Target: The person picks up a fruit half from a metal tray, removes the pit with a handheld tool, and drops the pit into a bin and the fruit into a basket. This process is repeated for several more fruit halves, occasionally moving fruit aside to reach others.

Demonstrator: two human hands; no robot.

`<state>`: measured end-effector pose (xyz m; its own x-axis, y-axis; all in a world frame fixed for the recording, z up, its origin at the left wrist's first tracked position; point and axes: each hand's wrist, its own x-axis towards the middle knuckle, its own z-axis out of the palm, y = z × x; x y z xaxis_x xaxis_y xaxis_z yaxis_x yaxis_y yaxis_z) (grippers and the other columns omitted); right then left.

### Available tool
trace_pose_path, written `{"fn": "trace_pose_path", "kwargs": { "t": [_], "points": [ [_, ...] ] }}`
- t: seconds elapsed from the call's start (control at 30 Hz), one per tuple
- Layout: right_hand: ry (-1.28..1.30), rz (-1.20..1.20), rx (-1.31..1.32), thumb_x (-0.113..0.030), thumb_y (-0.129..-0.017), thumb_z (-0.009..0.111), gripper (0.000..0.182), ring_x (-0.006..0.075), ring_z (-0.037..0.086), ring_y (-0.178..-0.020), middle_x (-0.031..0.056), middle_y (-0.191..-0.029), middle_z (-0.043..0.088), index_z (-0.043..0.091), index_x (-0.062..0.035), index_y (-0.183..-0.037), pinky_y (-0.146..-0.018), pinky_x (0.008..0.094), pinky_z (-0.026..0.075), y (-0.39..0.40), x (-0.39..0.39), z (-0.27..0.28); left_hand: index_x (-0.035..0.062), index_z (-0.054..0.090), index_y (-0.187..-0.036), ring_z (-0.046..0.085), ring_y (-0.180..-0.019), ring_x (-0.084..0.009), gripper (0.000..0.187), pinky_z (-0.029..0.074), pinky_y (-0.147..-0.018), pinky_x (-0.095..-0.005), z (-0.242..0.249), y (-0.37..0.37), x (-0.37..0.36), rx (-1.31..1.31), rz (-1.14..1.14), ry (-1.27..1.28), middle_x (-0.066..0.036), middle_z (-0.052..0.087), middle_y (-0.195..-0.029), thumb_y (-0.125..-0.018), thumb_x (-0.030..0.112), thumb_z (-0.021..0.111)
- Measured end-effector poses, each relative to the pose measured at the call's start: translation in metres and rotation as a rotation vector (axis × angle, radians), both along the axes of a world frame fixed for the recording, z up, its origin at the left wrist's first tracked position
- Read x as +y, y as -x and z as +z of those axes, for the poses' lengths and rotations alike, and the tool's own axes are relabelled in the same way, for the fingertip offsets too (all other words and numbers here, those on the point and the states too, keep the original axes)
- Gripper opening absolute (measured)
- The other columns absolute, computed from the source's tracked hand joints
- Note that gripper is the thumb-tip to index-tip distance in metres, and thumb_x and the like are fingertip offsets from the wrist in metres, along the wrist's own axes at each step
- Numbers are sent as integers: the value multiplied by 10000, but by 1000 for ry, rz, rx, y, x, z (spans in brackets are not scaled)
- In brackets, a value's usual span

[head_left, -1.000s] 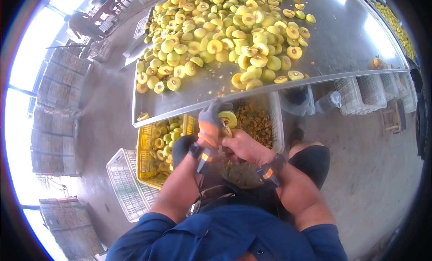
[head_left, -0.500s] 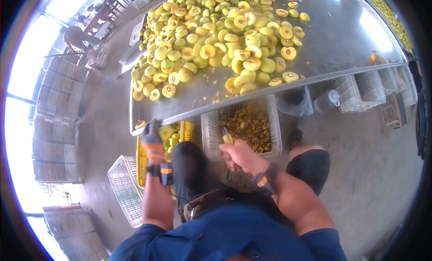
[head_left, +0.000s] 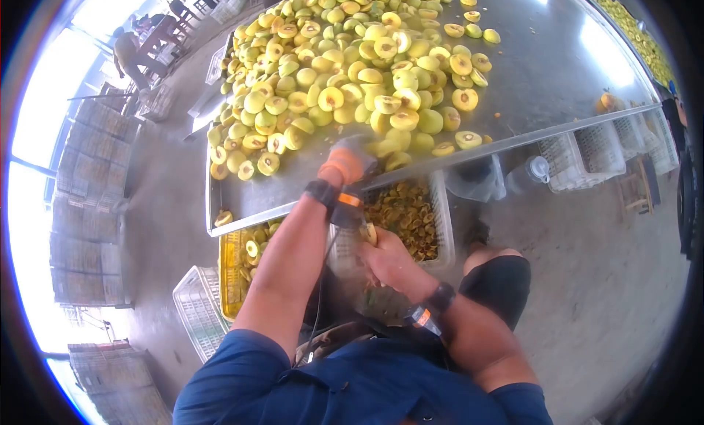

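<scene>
My left hand (head_left: 357,155), in a grey and orange glove, reaches over the table's front edge to the near side of a heap of halved yellow-green stone fruit (head_left: 330,99). Motion smears its fingers. Below the edge, my right hand (head_left: 390,258) is closed around the yellowish handle of a small hand tool (head_left: 369,234); the left wrist strap is close to its metal tip. Under my hands stands a white crate (head_left: 444,227) holding brown pits and scraps (head_left: 407,216). A yellow crate (head_left: 232,278) with fruit halves sits left of it, partly behind my left forearm.
The metal table (head_left: 543,66) has a raised front rim. A lone fruit half (head_left: 224,217) lies at its left corner. White crates (head_left: 587,150) and a clear plastic jug (head_left: 529,172) are below on the right. Another white crate (head_left: 198,308) stands left. A person (head_left: 130,58) bends far back.
My left hand has gone from the table's left corner, above the yellow crate, rightward and forward to the fruit heap. My right hand stays low with the tool, in nearly the same place.
</scene>
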<state>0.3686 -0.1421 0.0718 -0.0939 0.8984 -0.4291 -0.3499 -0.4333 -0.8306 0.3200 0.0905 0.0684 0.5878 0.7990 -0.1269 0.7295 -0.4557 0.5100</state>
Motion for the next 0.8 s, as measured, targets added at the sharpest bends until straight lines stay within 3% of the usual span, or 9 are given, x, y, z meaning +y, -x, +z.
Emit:
{"fn": "trace_pose_path", "kwargs": {
  "t": [0.13, 0.23, 0.27, 0.37, 0.5, 0.6, 0.7, 0.8],
  "points": [
    [-297, -183, -224, -223, -939, 633, 280, 365, 703, -745, 215, -817, 694, 622, 40, -1035, -696, 457, 548, -1, 8, -15, -25, 727, -1242, 722, -938, -131, 408, 581, -801, -278, 16, 24, -3, -209, 189, 356, -128, 788, -1091, -840, 42, 749],
    [-241, -170, -448, -225, -930, 632, 328, 484, 677, -974, 305, -979, 704, 632, 63, -1087, -876, 504, 525, -14, 14, 3, 39, 751, -1226, 754, -962, -214, 414, 584, -864, -335, 7, 58, -14, -398, 117, 170, -158, 785, -1118, -826, 143, 767],
    [-285, -192, -463, -226, -934, 622, 331, 518, 664, -1008, 334, -995, 695, 628, 66, -1090, -886, 519, 523, -15, 16, 7, 22, 745, -1222, 747, -967, -210, 409, 576, -867, -332, 9, 64, -25, -470, 150, 236, -152, 787, -1095, -824, 116, 762],
    [-293, -196, -609, -232, -939, 623, 352, 528, 660, -1012, 342, -992, 691, 610, 80, -1102, -890, 532, 519, -19, 20, 4, 20, 741, -1224, 738, -980, -218, 408, 568, -884, -330, 51, 62, -68, -509, 196, 359, -144, 785, -1090, -825, 100, 766],
    [-231, -157, -688, -227, -954, 608, 360, 549, 647, -1025, 358, -1004, 684, 592, 88, -1128, -889, 545, 515, -20, 16, 19, 22, 740, -1213, 728, -996, -273, 403, 567, -891, -354, 28, 65, -87, -580, 123, 167, -165, 742, -1125, -822, 109, 788],
    [-233, -150, -765, -216, -965, 595, 329, 541, 660, -972, 347, -978, 684, 603, 89, -1088, -877, 546, 518, -16, 10, 17, -53, 701, -1223, 703, -1010, -166, 415, 573, -904, -302, 34, 63, -102, -485, 94, 50, -90, 746, -1139, -809, -46, 716],
    [-239, 23, -439, -220, -987, 597, 285, 404, 671, -744, 244, -817, 677, 618, 65, -988, -706, 477, 529, -21, 9, 16, -47, 697, -1239, 706, -1040, -178, 427, 571, -926, -308, 44, 72, -105, -435, 39, 153, -91, 745, -1146, -812, -66, 696],
    [-133, 111, -145, -230, -1006, 608, 282, 233, 608, -539, 118, -665, 623, 619, 23, -880, -518, 392, 480, -25, 3, 33, -29, 696, -1260, 710, -1051, -178, 421, 575, -922, -309, 48, 85, -104, -683, -13, 522, -109, 745, -1146, -844, -81, 659]
  ]
}}
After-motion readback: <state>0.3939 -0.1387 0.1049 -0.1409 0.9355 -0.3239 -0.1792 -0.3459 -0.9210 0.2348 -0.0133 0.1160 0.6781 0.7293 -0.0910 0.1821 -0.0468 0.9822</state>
